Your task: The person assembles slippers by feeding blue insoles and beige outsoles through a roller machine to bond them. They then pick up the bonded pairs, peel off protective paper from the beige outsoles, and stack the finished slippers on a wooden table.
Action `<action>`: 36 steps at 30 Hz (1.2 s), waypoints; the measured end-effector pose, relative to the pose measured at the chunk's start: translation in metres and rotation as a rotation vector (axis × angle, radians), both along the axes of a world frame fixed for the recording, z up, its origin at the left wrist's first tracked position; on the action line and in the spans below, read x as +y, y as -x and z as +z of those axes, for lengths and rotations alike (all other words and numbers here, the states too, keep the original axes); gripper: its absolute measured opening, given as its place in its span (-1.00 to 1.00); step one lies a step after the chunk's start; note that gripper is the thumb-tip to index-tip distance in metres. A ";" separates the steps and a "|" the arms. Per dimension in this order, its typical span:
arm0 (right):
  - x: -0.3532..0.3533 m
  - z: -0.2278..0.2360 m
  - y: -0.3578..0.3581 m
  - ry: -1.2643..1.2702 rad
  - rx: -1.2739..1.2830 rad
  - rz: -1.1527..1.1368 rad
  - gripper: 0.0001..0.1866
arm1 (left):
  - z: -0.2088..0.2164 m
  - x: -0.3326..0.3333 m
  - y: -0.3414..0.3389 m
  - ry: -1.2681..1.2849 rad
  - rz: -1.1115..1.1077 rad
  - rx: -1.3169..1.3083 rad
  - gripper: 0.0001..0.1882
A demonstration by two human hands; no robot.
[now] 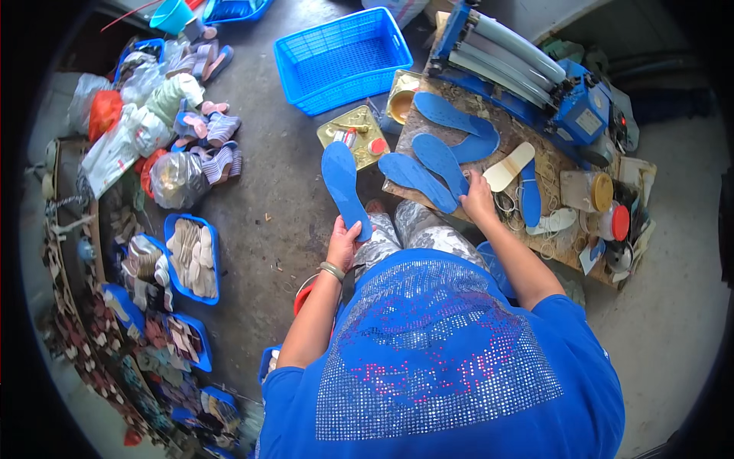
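A blue insole (342, 182) stands out from my left hand (344, 243), with its heel end pinched between thumb and fingers. My right hand (479, 200) is closed at the narrow end of another blue insole (437, 159) on the wooden workbench (493, 200); its fingertips are partly hidden. Beside that one lies a further blue insole (413, 177), slanting toward my knees. Behind them are an insole with its toe at the far left (443, 112) and another blue piece (478, 144). A cream insole (511, 167) lies right of my right hand.
A roller machine (520, 61) stands at the bench's back. An open can (401, 103) sits at its left corner, jars (614, 222) at the right. On the floor are a blue basket (344, 92), a yellowish tin (355, 126), trays of shoe parts (216, 260) and slippers (218, 145).
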State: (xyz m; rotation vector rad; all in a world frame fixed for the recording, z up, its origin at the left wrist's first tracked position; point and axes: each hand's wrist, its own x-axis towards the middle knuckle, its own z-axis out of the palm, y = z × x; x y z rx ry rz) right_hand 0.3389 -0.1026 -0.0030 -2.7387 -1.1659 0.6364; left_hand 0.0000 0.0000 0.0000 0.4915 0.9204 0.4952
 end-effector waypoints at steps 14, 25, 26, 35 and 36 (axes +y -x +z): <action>0.004 0.028 -0.072 -0.334 1.493 -0.338 -0.68 | 0.040 -0.107 -0.047 -0.056 0.482 0.095 -0.64; 0.034 0.012 0.016 -0.040 1.300 0.531 -0.75 | 0.060 -0.262 -0.058 -0.036 0.909 0.169 -0.64; 0.032 0.007 0.028 0.012 1.309 0.590 -0.76 | 0.065 -0.278 -0.054 -0.037 0.966 0.184 -0.65; -0.036 0.046 0.158 0.624 1.546 0.810 -0.80 | 0.058 -0.463 -0.051 0.203 1.566 0.172 -0.62; -0.045 0.053 0.171 0.661 1.488 0.843 -0.80 | 0.057 -0.479 -0.051 0.229 1.644 0.163 -0.63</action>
